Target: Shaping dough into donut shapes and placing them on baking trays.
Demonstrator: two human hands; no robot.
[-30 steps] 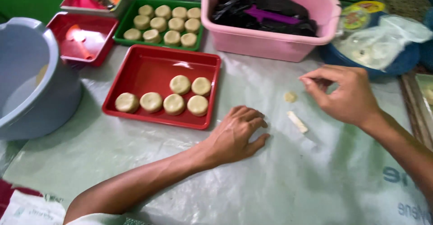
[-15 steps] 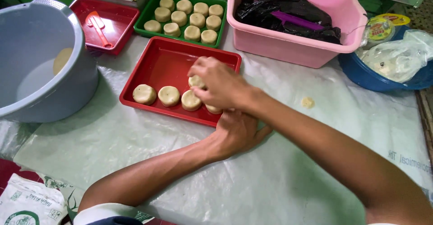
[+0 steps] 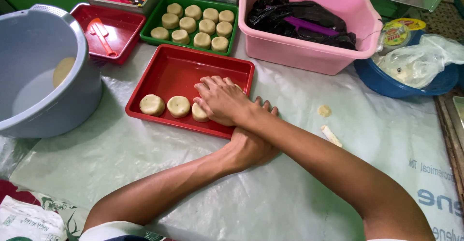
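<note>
My right hand (image 3: 220, 98) reaches across my left arm and lies palm down in the red tray (image 3: 193, 67). It covers some of the dough there, and what is under the palm is hidden. Three pale dough rounds (image 3: 179, 106) show in a row beside its fingers. My left hand (image 3: 251, 149) rests flat on the plastic-covered table (image 3: 145, 168) just in front of the tray, partly under my right forearm, with fingertips pointing away from me.
A green tray (image 3: 145, 34) of several dough rounds and a small red tray (image 3: 121, 26) with a scraper stand behind. A grey bucket (image 3: 72, 106) is at left, a pink tub (image 3: 309, 55) and blue bowl (image 3: 401, 87) at right. Dough scraps (image 3: 331, 135) lie right of my arms.
My right hand came from the dough scraps at right, crossed over my left arm and settled onto the red tray. My left hand stayed on the table and opened flatter.
</note>
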